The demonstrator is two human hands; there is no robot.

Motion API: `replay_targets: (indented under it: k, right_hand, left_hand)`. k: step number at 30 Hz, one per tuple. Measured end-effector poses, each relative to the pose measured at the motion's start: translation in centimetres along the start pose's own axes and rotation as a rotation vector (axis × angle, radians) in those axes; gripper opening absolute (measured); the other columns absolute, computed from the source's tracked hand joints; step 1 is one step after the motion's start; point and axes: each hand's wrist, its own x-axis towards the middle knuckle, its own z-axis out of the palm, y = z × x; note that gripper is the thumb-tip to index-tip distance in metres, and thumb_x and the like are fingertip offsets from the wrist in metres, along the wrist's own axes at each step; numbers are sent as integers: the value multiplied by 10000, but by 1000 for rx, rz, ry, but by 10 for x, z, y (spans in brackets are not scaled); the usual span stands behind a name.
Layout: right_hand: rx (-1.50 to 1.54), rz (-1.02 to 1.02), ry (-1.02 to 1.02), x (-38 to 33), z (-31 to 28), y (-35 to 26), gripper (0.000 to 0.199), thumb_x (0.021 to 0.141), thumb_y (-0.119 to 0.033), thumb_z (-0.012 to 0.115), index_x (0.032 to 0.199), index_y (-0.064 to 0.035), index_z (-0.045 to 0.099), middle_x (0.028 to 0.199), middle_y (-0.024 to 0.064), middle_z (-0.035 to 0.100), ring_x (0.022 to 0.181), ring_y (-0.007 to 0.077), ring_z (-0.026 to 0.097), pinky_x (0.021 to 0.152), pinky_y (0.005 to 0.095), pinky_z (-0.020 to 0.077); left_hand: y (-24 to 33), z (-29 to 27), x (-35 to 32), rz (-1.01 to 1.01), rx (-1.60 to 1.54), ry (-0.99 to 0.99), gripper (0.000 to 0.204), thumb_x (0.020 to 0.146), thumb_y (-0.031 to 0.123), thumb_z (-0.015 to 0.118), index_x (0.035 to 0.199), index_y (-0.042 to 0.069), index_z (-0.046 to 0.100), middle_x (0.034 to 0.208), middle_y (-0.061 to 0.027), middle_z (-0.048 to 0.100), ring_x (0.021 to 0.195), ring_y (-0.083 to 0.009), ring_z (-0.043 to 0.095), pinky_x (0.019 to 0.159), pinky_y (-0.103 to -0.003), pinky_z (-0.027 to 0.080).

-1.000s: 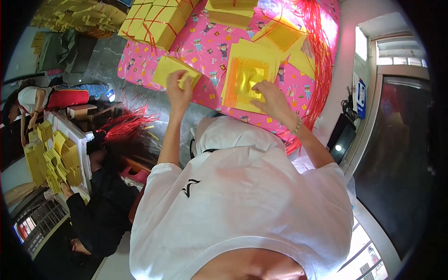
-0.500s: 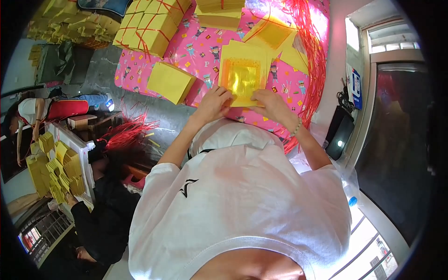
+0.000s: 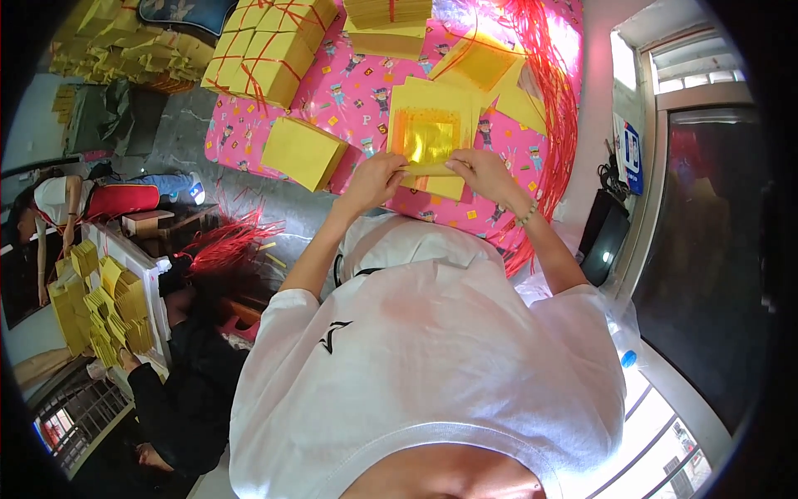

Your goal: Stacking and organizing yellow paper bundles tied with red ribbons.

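A yellow paper sheet with a shiny gold foil square (image 3: 432, 137) lies in front of me on a pile of similar sheets. Its near edge is curled up into a narrow roll or fold. My left hand (image 3: 374, 180) pinches the left end of that fold between thumb and fingers. At the right end, my right hand (image 3: 490, 175), with a beaded bracelet at the wrist, grips the same fold. Beneath the fold, the plain yellow near part of the pile shows. To the left of my left hand sits a block of stacked yellow paper (image 3: 303, 154).
The pink patterned table cover (image 3: 353, 112) carries red-tied yellow bundles (image 3: 270, 62), another paper stack (image 3: 386, 41), loose foil sheets (image 3: 482, 62) and long red strings (image 3: 561, 125). At left, co-workers sit by folded yellow paper (image 3: 116, 308). Red strands (image 3: 229, 237) heap near the floor.
The sheet's near edge has been lifted and rolled away from me, uncovering yellow paper below. Both hands stay at its two sides, the right one now gripping the fold.
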Motion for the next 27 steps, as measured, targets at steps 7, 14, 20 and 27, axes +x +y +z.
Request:
replay_targets:
  k: [7, 14, 20, 27]
  right_hand:
    - [-107, -102, 88, 4, -3, -10, 219, 891, -252, 555, 903, -45, 625, 753, 148, 599, 697, 323, 593, 616, 386, 457]
    - [137, -119, 272, 1, -23, -16, 311, 851, -273, 631, 1074, -59, 597, 972, 101, 615, 908, 243, 607, 758, 341, 482]
    - [828, 58, 421, 10, -6, 20, 632, 846, -263, 668, 1319, 11, 352, 1310, 175, 427, 1192, 270, 461, 972, 387, 402]
    - [1032, -149, 324, 20, 3, -20, 969, 804, -419, 678, 1436, -2, 74, 1438, 210, 221, 1338, 325, 261, 1053, 407, 311]
  left_hand:
    - [27, -7, 20, -48, 89, -125, 241, 777, 163, 642, 978, 37, 595, 845, -108, 612, 814, -310, 589, 732, -403, 481]
    - [23, -7, 28, 13, 166, 51, 256, 776, 156, 629, 1017, 71, 643, 830, -96, 635, 778, -312, 592, 690, -414, 494]
    - [37, -42, 30, -199, -155, 146, 220, 839, 164, 607, 1028, 60, 648, 765, -100, 642, 673, -195, 593, 616, -344, 464]
    - [67, -51, 25, -262, -921, 57, 251, 887, 181, 620, 1063, 2, 628, 915, -19, 660, 783, -67, 598, 689, -239, 479]
